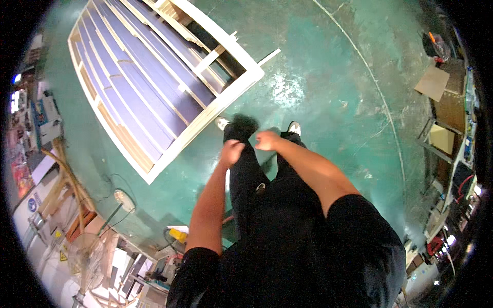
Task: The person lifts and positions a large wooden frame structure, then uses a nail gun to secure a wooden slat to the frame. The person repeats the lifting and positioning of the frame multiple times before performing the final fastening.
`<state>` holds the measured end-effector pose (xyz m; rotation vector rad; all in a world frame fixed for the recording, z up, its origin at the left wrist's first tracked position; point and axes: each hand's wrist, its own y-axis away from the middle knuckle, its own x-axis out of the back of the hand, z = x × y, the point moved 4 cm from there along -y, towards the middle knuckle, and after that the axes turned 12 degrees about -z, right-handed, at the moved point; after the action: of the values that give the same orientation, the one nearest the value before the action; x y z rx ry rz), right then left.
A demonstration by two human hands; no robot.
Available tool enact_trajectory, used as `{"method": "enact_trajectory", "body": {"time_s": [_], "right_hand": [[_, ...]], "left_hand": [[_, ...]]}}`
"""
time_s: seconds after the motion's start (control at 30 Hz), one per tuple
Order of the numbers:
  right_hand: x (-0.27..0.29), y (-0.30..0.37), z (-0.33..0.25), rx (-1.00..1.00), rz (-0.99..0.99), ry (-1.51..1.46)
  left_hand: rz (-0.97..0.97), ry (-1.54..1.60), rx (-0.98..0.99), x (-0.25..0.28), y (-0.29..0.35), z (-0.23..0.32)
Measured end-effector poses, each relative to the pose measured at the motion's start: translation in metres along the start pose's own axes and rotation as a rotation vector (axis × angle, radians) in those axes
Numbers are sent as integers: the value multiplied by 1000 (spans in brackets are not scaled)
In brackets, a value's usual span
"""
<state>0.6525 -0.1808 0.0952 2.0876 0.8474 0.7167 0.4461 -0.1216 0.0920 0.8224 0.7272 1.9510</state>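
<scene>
My left hand [232,152] hangs in front of my dark trousers, its fingers curled in part and smeared by motion. I cannot tell whether it holds anything. A short way to its right, my right hand [267,140] is closed with the fingers bent inward; whatever may be inside is hidden. The two hands are apart. Nearest to them, ahead and to the left, a large slatted wooden frame [205,119] with purple-grey panels [128,77] lies over the floor; neither hand touches it. A dark blurred patch [244,124] shows just beyond my left hand.
A green floor [328,102] with worn pale spots surrounds my feet. A thin wood strip [269,57] juts from the frame's corner. At the left stand a fan [87,256] and long wooden pieces [64,164]. Boards [433,83] and shelves line the right side.
</scene>
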Motion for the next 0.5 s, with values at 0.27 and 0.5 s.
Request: {"method": "enact_trajectory", "body": {"time_s": [0.27,0.5], "right_hand": [[-87,183,317,-608,370,-420],[-129,232,442,-594,682,-611]], "left_hand": [[-445,-164,-405,-231,45,242],[-351,-305,-248,-198,15,197]]}}
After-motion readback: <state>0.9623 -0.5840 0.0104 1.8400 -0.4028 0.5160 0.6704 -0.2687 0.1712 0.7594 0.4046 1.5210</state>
